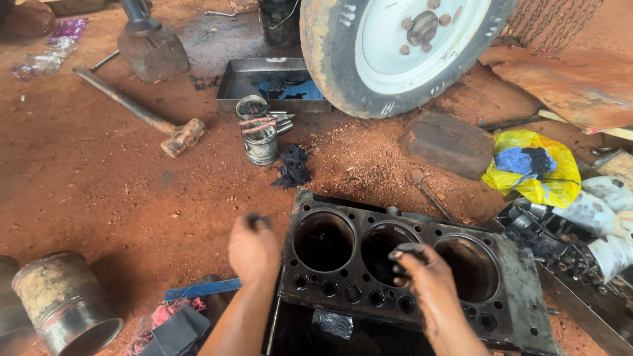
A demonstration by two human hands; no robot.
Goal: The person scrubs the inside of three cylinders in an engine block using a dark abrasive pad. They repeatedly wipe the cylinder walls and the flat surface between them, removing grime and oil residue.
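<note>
Left hand [254, 249]: closed on a small dark object, beside the engine block [422, 277].
Right hand [422, 273]: held over the middle bore (grip not discernible).

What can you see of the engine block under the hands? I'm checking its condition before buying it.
The engine block is dark, greasy metal, lying on red dirt with its flat deck facing up. Three large round cylinder bores show, ringed by smaller holes. Grime coats the surface. The right hand rests at the middle bore's rim; the left hand hovers just beside its left edge, pinching something small and dark.
</note>
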